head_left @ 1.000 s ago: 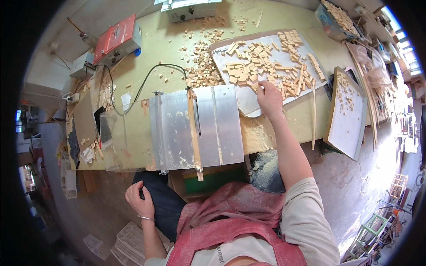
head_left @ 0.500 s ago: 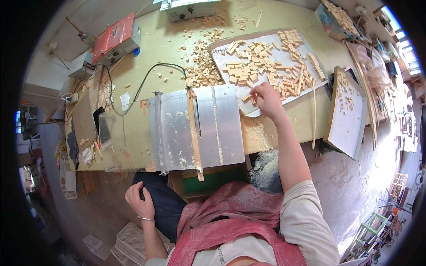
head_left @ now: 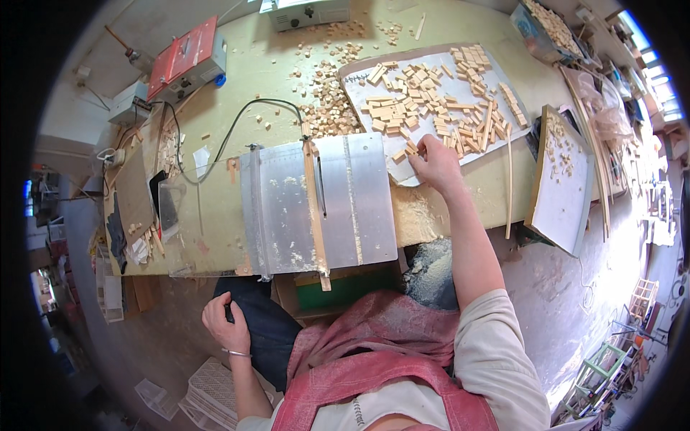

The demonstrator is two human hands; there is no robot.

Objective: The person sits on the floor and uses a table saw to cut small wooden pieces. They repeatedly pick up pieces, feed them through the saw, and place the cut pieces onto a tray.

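My right hand [head_left: 437, 164] reaches over the near edge of a white-topped board [head_left: 471, 164], thumb and fingers drawn together in a pinch. Small pale wooden blocks [head_left: 399, 154] lie right at its fingertips; whether one is between them is hidden. Many more wooden blocks [head_left: 420, 90] are scattered over that board, with a short row along its right side. My left hand [head_left: 226, 322] rests on my left knee, fingers loosely bent, thumb apart, holding nothing. Between the hands stands a metal saw table [head_left: 287, 208] with a slotted blade opening, a wooden strip [head_left: 313, 208] and sawdust on it.
Small wooden cubes [head_left: 327, 108] lie heaped behind the saw table. A red-topped box [head_left: 185, 57] and a grey control box [head_left: 305, 14] stand at the back. At right are a tilted tray [head_left: 564, 179], a thin wooden stick [head_left: 509, 190] and a bin of blocks [head_left: 539, 36].
My right hand has shifted slightly, its fingertips now down beside the blocks at the board's near edge. My left hand stays on the knee.
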